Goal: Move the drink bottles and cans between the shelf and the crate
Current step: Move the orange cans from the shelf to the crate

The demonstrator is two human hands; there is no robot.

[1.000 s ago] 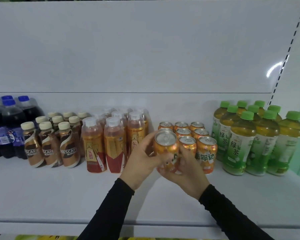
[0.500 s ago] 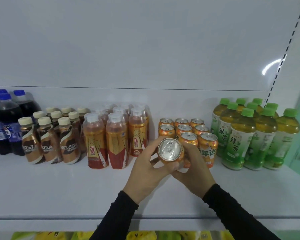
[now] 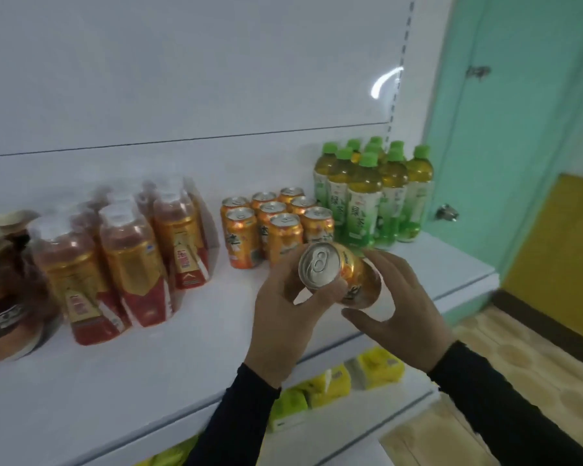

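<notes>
I hold one orange drink can (image 3: 349,275) tilted, with its silver top facing me, just above the front of the white shelf (image 3: 148,381). My left hand (image 3: 283,317) grips it near the top. My right hand (image 3: 408,311) cups its lower end between thumb and spread fingers. Behind it, several matching orange cans (image 3: 276,223) stand in rows on the shelf. No crate is in view.
Green tea bottles (image 3: 367,196) stand right of the cans, near the shelf's right end. Red-and-gold bottles (image 3: 132,257) and brown coffee bottles (image 3: 4,290) stand to the left. Yellow packs (image 3: 374,368) lie on a lower shelf. A green door (image 3: 519,129) is at the right.
The can has come off the shelf group toward me and tipped over, top facing me. My view has swung right and down, bringing the green door and floor into sight.
</notes>
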